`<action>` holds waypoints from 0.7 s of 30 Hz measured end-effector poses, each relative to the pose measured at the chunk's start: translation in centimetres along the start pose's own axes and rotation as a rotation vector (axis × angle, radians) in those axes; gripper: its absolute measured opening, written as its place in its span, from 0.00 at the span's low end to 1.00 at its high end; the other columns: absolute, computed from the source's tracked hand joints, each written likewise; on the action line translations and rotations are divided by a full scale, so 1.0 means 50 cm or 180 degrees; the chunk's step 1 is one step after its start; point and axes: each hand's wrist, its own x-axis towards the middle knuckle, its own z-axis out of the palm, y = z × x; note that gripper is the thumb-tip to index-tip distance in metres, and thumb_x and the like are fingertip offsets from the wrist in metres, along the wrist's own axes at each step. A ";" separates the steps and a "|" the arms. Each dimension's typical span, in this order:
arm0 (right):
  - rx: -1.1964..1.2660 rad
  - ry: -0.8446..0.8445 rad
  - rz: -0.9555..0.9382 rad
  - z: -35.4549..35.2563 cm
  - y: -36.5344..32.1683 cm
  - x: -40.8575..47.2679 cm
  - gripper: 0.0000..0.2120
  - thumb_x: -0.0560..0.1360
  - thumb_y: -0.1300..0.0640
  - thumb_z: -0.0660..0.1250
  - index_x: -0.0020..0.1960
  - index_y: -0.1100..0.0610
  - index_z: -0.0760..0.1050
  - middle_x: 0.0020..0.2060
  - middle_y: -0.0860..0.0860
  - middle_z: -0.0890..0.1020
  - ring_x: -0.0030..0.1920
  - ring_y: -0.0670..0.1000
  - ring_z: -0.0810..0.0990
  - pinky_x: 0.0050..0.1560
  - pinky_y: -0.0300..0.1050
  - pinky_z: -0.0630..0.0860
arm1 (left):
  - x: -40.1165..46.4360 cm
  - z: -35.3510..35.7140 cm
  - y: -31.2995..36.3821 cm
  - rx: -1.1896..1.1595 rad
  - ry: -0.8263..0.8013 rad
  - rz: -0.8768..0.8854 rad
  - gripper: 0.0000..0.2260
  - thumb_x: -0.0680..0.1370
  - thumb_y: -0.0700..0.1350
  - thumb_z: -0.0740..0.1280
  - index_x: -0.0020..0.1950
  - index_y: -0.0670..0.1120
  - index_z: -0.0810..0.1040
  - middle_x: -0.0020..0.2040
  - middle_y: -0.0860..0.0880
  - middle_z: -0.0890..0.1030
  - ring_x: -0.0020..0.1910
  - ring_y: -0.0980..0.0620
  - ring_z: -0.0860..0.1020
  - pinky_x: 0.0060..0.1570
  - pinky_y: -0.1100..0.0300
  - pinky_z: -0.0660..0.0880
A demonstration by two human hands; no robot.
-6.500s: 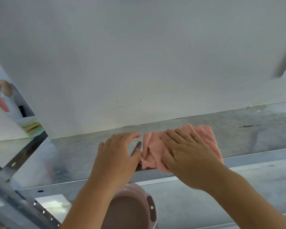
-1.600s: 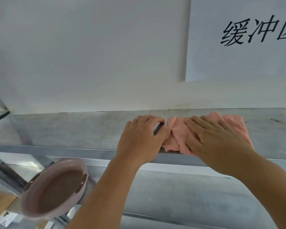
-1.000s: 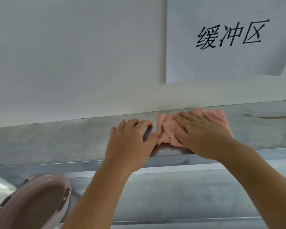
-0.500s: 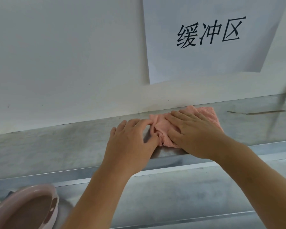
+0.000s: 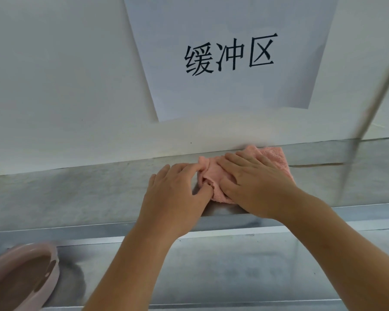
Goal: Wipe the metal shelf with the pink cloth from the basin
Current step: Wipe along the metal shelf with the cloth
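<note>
— Head view: what surface, what room?

— Metal shelf [image 5: 76, 194], dull grey and streaked, running left to right against a plain white wall [image 5: 54, 75]. Folded front lip along the near edge. Second metal level [image 5: 234, 270] below, equally scuffed. Thin grey upright [image 5: 368, 104], blurred, slanting down at far right to meet the shelf.

— And the cloth?

— Pink cloth [image 5: 276, 159], bunched and creased, lying on the upper shelf close to the wall, below the paper sign. Far corner nearly touching the wall line.

— Hands?

— Right hand [image 5: 254, 187] flat on the cloth, fingers spread, palm pressing down, covering most of it. Left hand [image 5: 177, 196] just beside, on bare metal, fingers loosely curved, thumb and index fingertip touching the cloth's crumpled left edge. Hard to tell whether pinching a fold or only resting against it. Bare forearms reaching in from the bottom.

— Basin?

— Pink basin [image 5: 52, 274], bottom left, on the lower level, well apart from the cloth. Partly cut off by the frame edge, dark brownish inside, dark handle slot in the rim.

— Any writing?

— White paper sheet [image 5: 234, 90] on the wall above the cloth, three large black characters: 缓冲区 [image 5: 229, 56]. Lower left corner of the sheet lifting slightly, casting a shadow. No brand marks legible anywhere.
</note>
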 end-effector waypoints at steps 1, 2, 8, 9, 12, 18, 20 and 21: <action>0.0003 0.0013 -0.0021 -0.001 0.010 -0.003 0.30 0.85 0.42 0.44 0.85 0.46 0.49 0.86 0.46 0.52 0.85 0.48 0.47 0.83 0.55 0.43 | 0.000 0.004 0.009 -0.0001 0.0019 -0.0016 0.21 0.80 0.60 0.59 0.74 0.62 0.71 0.71 0.60 0.73 0.71 0.55 0.65 0.69 0.55 0.61; 0.0004 0.0017 -0.0047 -0.002 0.020 -0.006 0.30 0.85 0.41 0.44 0.85 0.46 0.50 0.86 0.46 0.52 0.85 0.48 0.47 0.83 0.55 0.43 | -0.001 0.008 0.019 0.0001 0.0033 -0.0029 0.21 0.80 0.60 0.59 0.74 0.61 0.71 0.71 0.60 0.73 0.71 0.55 0.66 0.69 0.55 0.62; -0.0029 0.0030 -0.0126 -0.011 0.075 -0.029 0.30 0.85 0.41 0.44 0.85 0.47 0.50 0.86 0.46 0.53 0.85 0.49 0.47 0.84 0.56 0.44 | -0.009 0.031 0.079 0.0036 0.0039 -0.0082 0.22 0.81 0.60 0.58 0.74 0.61 0.70 0.72 0.59 0.73 0.71 0.54 0.66 0.70 0.54 0.63; -0.0022 0.0019 -0.0124 -0.014 0.084 -0.033 0.30 0.85 0.41 0.44 0.85 0.47 0.50 0.86 0.46 0.53 0.85 0.49 0.47 0.84 0.56 0.43 | -0.010 0.035 0.089 0.0027 0.0037 -0.0096 0.22 0.81 0.60 0.58 0.74 0.61 0.70 0.72 0.59 0.73 0.71 0.54 0.66 0.70 0.54 0.63; -0.0006 0.0032 -0.0135 -0.022 0.107 -0.040 0.30 0.85 0.41 0.44 0.85 0.47 0.50 0.86 0.46 0.53 0.85 0.49 0.47 0.84 0.55 0.43 | -0.009 0.044 0.115 0.0013 0.0034 -0.0117 0.22 0.81 0.60 0.58 0.75 0.61 0.70 0.72 0.60 0.72 0.71 0.55 0.65 0.70 0.53 0.63; 0.0001 0.0066 -0.0058 -0.027 0.151 -0.056 0.30 0.85 0.42 0.45 0.85 0.47 0.50 0.86 0.46 0.52 0.85 0.49 0.47 0.84 0.56 0.43 | 0.001 0.063 0.144 -0.0008 -0.0008 -0.0053 0.22 0.80 0.61 0.58 0.74 0.62 0.71 0.72 0.61 0.73 0.71 0.56 0.66 0.70 0.54 0.64; -0.0013 0.0066 -0.0017 -0.029 0.162 -0.069 0.31 0.84 0.41 0.43 0.85 0.47 0.50 0.86 0.46 0.52 0.85 0.49 0.47 0.84 0.56 0.43 | 0.005 0.068 0.149 -0.0009 -0.0039 0.0007 0.21 0.80 0.62 0.59 0.73 0.63 0.71 0.71 0.62 0.73 0.71 0.57 0.66 0.71 0.53 0.64; -0.0040 0.0057 0.0002 -0.032 0.166 -0.079 0.32 0.83 0.40 0.40 0.85 0.47 0.49 0.86 0.47 0.52 0.85 0.50 0.47 0.84 0.57 0.43 | 0.007 0.070 0.151 -0.0013 -0.0053 0.0032 0.21 0.80 0.62 0.59 0.73 0.64 0.71 0.71 0.62 0.73 0.71 0.57 0.66 0.71 0.52 0.64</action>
